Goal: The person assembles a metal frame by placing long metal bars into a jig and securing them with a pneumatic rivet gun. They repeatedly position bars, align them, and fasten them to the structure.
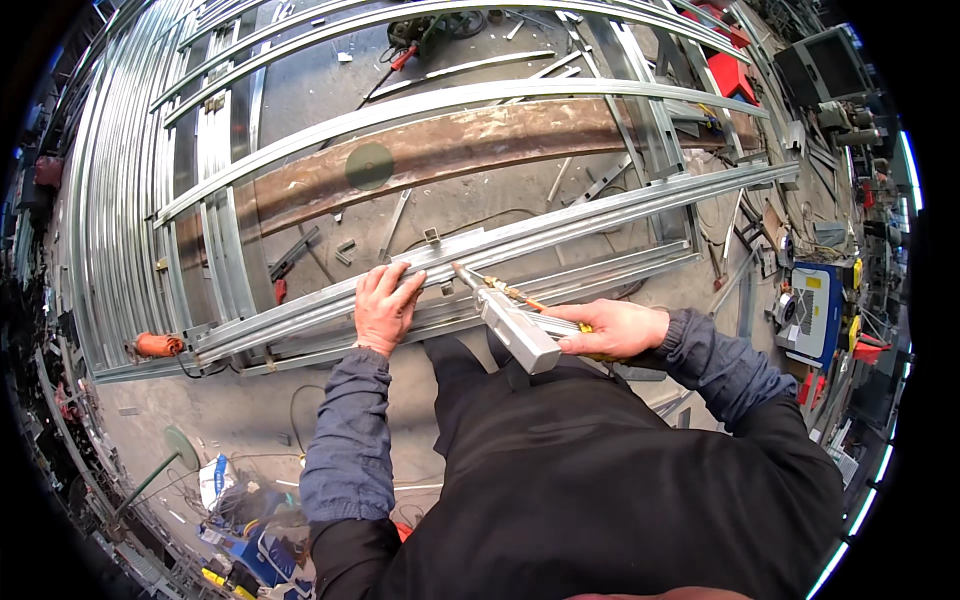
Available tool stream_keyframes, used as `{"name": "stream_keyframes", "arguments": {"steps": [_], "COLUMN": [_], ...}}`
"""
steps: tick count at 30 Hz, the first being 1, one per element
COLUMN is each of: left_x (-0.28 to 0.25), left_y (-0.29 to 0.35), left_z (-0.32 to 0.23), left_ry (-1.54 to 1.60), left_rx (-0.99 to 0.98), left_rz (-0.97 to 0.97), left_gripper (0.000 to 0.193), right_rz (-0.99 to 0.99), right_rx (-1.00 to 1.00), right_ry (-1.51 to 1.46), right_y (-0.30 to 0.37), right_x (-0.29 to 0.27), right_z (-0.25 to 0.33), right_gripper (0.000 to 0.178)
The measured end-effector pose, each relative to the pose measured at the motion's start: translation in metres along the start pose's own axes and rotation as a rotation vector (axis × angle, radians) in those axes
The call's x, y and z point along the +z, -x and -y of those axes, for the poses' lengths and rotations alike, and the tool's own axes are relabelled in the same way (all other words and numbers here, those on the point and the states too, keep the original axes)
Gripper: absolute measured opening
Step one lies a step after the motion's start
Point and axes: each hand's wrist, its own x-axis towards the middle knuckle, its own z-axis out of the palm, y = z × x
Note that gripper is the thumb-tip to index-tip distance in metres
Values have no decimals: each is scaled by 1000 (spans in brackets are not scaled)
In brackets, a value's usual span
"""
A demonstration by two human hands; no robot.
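With the left hand [385, 308] pressed flat, fingers spread, on the near rail of the steel frame [560, 222] and the right hand [612, 328] gripping the welding gun [512, 322] – nozzle at that rail's near edge, just beside those fingers – a slip could burn them.

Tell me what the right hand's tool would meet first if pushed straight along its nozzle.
Likely the metal rail: the right hand aims the handheld tool up-left, its tip already at the rail's edge. Depth is unclear.

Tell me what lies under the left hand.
The left hand rests flat on a long grey metal channel of the frame, near the nozzle of the handheld torch held by the right hand. The strip of channel beneath the palm is covered.
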Motion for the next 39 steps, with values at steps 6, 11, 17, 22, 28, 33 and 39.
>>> {"name": "stream_keyframes", "arguments": {"steps": [6,11,17,22,28,33,39], "left_x": [0,1,1,5,5,7,6], "left_y": [-1,-1,-1,1,1,3,3], "left_z": [2,3,2,5,4,5,6], "left_ry": [-12,-37,-8,-15,-23,-37,-28], "left_rx": [-1,17,-3,14,13,17,20], "left_rz": [16,9,25,-8,-6,-13,4], "left_gripper": [35,36,34,36,33,34,40], "right_rz": [-16,-14,-17,-19,-33,-18,-12], "right_rx": [-23,-56,-72,-71,-85,-81,-81], "right_ry": [45,66,143,194,208,193,168], "right_y": [-7,-9,-12,-11,-10,-10,-9], "right_x": [4,4,2,-2,-3,-4,-4], "right_z": [-6,-3,-12,-11,-14,-16,-14], "right_gripper": [71,70,72,74,75,74,73]}}
